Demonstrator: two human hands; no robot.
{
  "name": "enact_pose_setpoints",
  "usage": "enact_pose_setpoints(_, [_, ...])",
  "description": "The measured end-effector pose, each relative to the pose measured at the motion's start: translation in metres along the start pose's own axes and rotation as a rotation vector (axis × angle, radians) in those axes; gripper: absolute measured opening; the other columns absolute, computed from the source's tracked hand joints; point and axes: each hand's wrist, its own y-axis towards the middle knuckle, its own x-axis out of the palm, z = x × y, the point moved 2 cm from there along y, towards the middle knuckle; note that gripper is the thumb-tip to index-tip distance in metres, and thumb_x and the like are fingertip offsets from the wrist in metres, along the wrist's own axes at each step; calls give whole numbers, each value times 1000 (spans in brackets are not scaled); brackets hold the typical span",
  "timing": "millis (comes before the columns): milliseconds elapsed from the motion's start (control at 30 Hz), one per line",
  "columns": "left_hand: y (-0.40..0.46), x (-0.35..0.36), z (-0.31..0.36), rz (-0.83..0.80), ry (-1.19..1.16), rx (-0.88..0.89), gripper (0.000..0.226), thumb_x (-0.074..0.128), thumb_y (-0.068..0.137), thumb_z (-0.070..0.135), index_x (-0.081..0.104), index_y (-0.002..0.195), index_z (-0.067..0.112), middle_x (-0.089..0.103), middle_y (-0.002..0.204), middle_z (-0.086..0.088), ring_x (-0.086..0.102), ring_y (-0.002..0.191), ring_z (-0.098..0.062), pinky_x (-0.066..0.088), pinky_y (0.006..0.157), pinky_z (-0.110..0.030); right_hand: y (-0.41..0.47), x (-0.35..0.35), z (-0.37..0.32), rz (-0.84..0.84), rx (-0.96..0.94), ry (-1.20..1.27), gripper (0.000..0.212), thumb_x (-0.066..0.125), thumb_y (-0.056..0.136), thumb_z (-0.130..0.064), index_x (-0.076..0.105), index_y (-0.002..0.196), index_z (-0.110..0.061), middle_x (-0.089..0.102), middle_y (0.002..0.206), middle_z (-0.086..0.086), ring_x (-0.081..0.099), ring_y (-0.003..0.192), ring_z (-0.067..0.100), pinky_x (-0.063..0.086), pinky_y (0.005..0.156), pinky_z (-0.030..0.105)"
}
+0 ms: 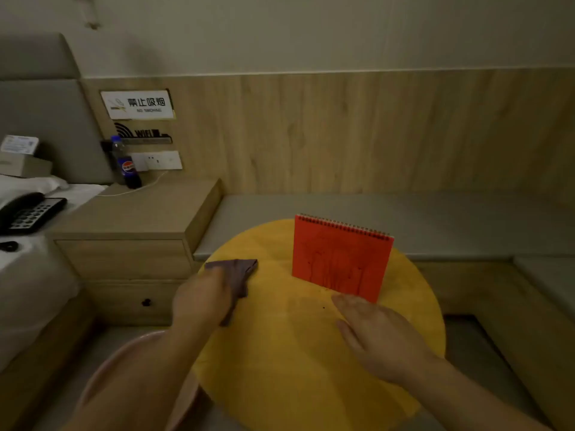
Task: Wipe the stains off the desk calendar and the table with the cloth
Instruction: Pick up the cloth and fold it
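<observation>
From the head view, I have my left hand (pixel 202 298) at centre-left of the frame, fingers curled over the dark cloth (pixel 238 275), which lies on the left part of the round yellow table (pixel 295 368). My right hand (pixel 378 335) is at lower right, fingers straight and relaxed, holding nothing, its fingertips just beside the near bottom edge of the desk calendar (pixel 340 259).

The red calendar stands upright at centre-right, its spiral binding along the top and its long axis running left to right, tilting down toward the right. Dark streaks show on its front face, and a small dark spot sits on the table just below it. The calendar lies to the right of the cloth hand, with bare tabletop between them, so I judge a rightward sweep has room. The right hand is nearer the calendar and could steady it. The table's left rim is close behind the cloth.
</observation>
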Motion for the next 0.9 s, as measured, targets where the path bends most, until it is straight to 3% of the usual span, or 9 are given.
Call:
enact_pose_setpoints(100, [16, 31, -39, -158, 6, -274, 50, 49, 97, 53, 60, 121, 10, 66, 119, -17, 60, 109, -36, 49, 91, -44, 0, 8, -1, -8, -55, 0, 55, 25, 107, -48, 26, 159, -32, 47, 155, -11, 54, 131, 11, 46, 103, 29])
enact_pose_setpoints(167, [18, 49, -54, -219, -76, -390, 61, 53, 96, 58, 56, 128, 6, 62, 127, -22, 56, 117, -39, 43, 97, -46, 2, 16, -4, 3, -73, 19, 54, 26, 106, -48, 29, 158, -33, 54, 149, -13, 58, 124, 11, 47, 97, 30])
enact_pose_setpoints(333, [31, 64, -62, -217, -38, -480, 69, 54, 90, 67, 62, 125, 9, 59, 128, -23, 52, 121, -42, 42, 100, -47, 19, 29, -12, -1, -66, 45, 54, 25, 105, -49, 31, 157, -34, 59, 142, -12, 61, 119, 13, 45, 99, 30])
enact_pose_setpoints(467, [40, 61, -53, -228, -65, -434, 46, 55, 88, 63, 71, 104, 22, 59, 118, -16, 53, 112, -37, 46, 93, -44, 36, 35, -22, -9, -59, 87, 54, 27, 104, -48, 32, 156, -34, 63, 138, -10, 62, 120, 15, 46, 101, 33])
enact_pose_setpoints(533, [45, 59, -47, -236, -230, -376, 30, 58, 87, 50, 67, 87, 22, 68, 100, -12, 62, 93, -31, 54, 79, -41, 43, 40, -26, -25, -63, 85, 54, 27, 104, -48, 31, 156, -35, 64, 134, -10, 63, 116, 17, 48, 96, 34])
enact_pose_setpoints(633, [49, 52, -36, -200, -484, -355, 10, 61, 87, 30, 60, 96, 26, 67, 86, -1, 60, 75, -21, 44, 58, -33, 55, 46, -34, -39, -79, 81, 53, 25, 104, -47, 28, 155, -35, 64, 133, -10, 64, 111, 20, 50, 91, 35])
enact_pose_setpoints(733, [51, 46, -28, -131, -767, -424, 13, 66, 88, 18, 59, 99, 20, 66, 90, -3, 63, 84, -23, 46, 61, -35, 68, 49, -41, -31, -54, 145, 51, 28, 103, -47, 31, 153, -36, 67, 128, -9, 66, 108, 20, 54, 88, 39])
enact_pose_setpoints(900, [44, 38, -11, -135, -1140, -481, 19, 70, 91, 3, 58, 105, 3, 67, 101, -25, 68, 94, -36, 56, 80, -53, 103, 59, -56, 53, 198, 569, 44, 44, 100, -45, 52, 141, -34, 73, 113, -7, 67, 98, 16, 52, 82, 31])
